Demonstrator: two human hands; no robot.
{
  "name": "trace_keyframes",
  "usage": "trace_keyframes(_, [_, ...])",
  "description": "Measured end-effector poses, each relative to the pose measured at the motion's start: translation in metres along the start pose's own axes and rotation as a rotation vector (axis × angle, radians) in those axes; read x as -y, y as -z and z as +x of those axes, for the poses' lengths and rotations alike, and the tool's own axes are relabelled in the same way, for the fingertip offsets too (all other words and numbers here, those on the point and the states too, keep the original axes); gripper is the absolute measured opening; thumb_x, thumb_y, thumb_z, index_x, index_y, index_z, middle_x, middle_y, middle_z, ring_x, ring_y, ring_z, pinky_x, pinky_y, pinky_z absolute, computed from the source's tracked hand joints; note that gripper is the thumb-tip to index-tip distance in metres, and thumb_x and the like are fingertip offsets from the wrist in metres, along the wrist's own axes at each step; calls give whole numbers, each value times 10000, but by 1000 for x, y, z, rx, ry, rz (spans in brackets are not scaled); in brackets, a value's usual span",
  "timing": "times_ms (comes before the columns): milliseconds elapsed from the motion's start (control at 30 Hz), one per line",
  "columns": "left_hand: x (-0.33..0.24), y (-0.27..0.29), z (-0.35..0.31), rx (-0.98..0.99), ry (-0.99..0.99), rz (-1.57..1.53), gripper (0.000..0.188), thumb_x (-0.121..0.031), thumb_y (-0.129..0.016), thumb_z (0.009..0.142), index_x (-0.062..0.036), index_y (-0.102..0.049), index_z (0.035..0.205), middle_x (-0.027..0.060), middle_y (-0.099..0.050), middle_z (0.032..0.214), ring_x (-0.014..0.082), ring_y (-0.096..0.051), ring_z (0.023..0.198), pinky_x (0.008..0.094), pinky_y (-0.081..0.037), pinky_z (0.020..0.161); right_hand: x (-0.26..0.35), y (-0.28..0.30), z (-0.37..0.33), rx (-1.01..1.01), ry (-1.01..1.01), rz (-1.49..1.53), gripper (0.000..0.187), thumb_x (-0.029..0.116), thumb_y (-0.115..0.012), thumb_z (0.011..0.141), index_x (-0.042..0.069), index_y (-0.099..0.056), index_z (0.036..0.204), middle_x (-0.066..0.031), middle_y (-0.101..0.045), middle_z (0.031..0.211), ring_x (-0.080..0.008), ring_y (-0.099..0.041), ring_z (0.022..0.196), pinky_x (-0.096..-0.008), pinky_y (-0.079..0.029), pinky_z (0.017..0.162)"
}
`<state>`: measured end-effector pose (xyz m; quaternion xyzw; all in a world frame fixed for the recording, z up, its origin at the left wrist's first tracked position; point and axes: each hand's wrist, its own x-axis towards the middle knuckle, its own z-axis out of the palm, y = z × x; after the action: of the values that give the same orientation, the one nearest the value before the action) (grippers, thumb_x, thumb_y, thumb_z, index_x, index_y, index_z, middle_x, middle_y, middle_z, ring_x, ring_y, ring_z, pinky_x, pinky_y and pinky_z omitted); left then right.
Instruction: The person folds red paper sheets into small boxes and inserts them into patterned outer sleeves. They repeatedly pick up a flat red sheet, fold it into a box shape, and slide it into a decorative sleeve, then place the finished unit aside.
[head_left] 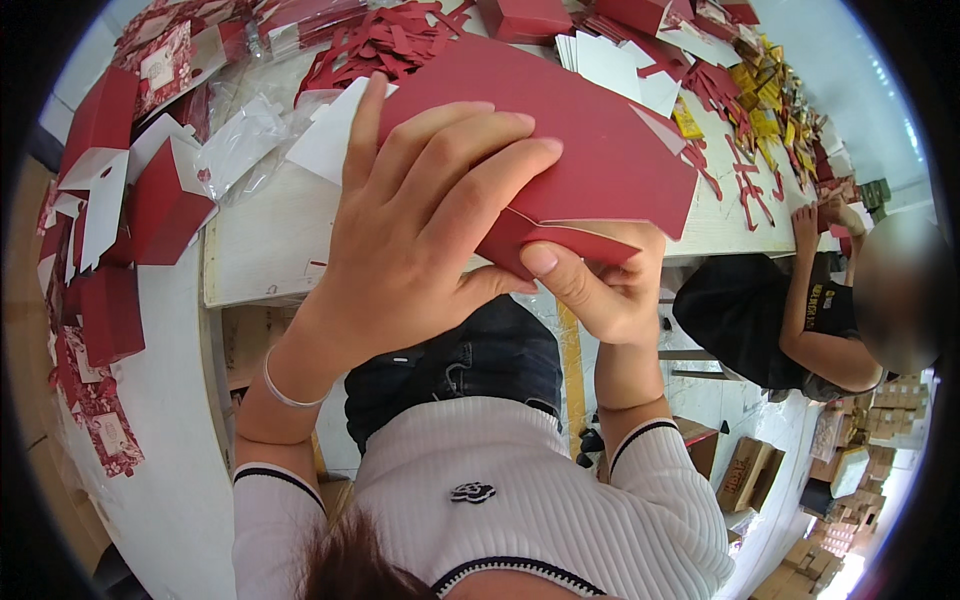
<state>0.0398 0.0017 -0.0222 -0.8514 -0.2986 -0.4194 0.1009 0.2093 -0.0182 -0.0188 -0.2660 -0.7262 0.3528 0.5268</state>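
While both hands work above the lap, the scene reads as follows.

Left hand: the left hand (420, 230) lies spread over the red card box blank (590, 150), fingers pressed on its upper face and thumb tucked beneath, grasping it.
Right hand: the right hand (600, 285) pinches the lower folded flap (560, 245) of the same blank between thumb and fingers.
Blank's place: held in the air, just over the near edge of the white worktop (260, 250), not resting on it.
Around it: folded red boxes (160, 200) to the left, a heap of red offcuts (390, 40) beyond, white card sheets (610, 65) farther back.
Co-worker: another person's arm (815, 330) works at the right end, well apart.
Risk, crease: pressing hard off the score line would likely leave a crooked fold.
Risk, tear: pulling the thin flap sideways could split its corner.
Risk, slip: a loose pinch could let the blank drop to the lap.
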Motion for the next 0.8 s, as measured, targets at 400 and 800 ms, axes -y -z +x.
trace_keyframes(400, [49,-2,-7,-296,-63,-385,800,-432,-812,453,-56,-444,1055,76,-550,994,229,-538,895,506,-206,1002,-1,19,23,-675,551,-284,684,386,-532,785,-15,-270,1273,-215,-374,1269,-313,-391,1158,-435,-324,943])
trace_keyframes(800, [7,5,2,-171,603,-1213,572,-387,-444,863,2,-344,1272,134,-435,1239,207,-422,1138,322,-293,967,-31,-10,45,-409,-60,465,502,143,-490,744,-7,-366,1207,-160,-518,1052,-215,-492,1007,-304,-412,855])
